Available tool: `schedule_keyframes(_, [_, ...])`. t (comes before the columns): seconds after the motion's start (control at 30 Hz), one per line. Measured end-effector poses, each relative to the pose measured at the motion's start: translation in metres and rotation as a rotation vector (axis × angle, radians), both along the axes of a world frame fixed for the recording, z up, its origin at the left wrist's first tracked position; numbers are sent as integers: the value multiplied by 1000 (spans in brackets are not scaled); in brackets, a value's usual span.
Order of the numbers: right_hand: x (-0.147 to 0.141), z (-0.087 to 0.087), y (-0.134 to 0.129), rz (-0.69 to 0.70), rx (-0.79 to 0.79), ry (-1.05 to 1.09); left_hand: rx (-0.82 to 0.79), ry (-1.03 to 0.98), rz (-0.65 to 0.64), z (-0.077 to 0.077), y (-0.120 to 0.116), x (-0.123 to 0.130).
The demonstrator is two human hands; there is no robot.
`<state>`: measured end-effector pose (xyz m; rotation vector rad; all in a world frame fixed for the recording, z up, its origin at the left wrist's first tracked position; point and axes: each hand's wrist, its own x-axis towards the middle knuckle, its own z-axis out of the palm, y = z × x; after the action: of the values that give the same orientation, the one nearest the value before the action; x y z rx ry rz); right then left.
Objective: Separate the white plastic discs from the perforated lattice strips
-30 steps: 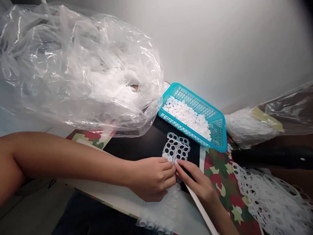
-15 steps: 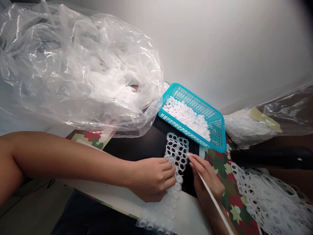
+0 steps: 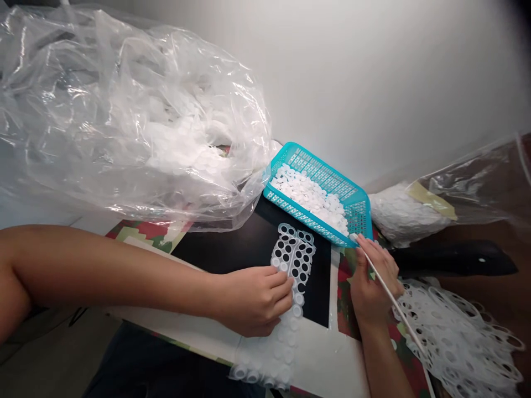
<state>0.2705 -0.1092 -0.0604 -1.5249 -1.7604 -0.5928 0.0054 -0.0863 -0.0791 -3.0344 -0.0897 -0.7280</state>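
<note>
A translucent strip with rows of round holes (image 3: 295, 260) lies over a black sheet (image 3: 224, 243); its near part carries white round pieces and reaches the table's front edge. My left hand (image 3: 259, 301) is closed on the strip, fingertips at its left side. My right hand (image 3: 375, 276) pinches a long thin white stick (image 3: 398, 307) at the near right corner of a blue basket (image 3: 360, 221). A small white piece (image 3: 353, 237) shows at the stick's tip. White round pieces (image 3: 311, 196) fill much of the basket.
A large clear plastic bag (image 3: 136, 127) with white pieces stands at the back left. Another bag of white material (image 3: 409, 213) lies right of the basket. A black handle-like object (image 3: 456, 258) and a heap of perforated strips (image 3: 464, 337) are at the right.
My right hand has moved right and up with the stick, from the strip to the basket's corner. My left hand has stayed at the strip. The view has shifted slightly.
</note>
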Motion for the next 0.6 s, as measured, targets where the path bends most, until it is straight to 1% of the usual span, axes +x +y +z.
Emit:
schedule_keyframes(0.1, [-3,-1,0,-16,-5,14,49,-8,42,1,-4,-1])
schedule_keyframes(0.2, [-6,-1,-2,12,-10,34,93,-9,54,1,-7,-2])
schedule_keyframes(0.27, [-11,-1,-6,58,20,51,110,-15,48,1,-9,-2])
schedule_keyframes(0.33, [-21,-1,-10,147,10,78,109,-35,44,0,-10,-1])
schedule_keyframes(0.37, [-27,-1,-12,217,-31,92,108,-47,43,0,-10,-1])
schedule_keyframes(0.4, [-34,-1,-14,302,-105,123,109,-55,43,-1,-10,0])
schedule_keyframes(0.47, [-48,-1,-16,513,-322,157,124,-58,45,-1,-10,0])
schedule_keyframes(0.53, [-57,-2,-17,632,-450,198,151,-45,42,-1,-10,0])
schedule_keyframes(0.6, [-61,-3,-16,680,-493,224,173,-34,35,-1,-9,0])
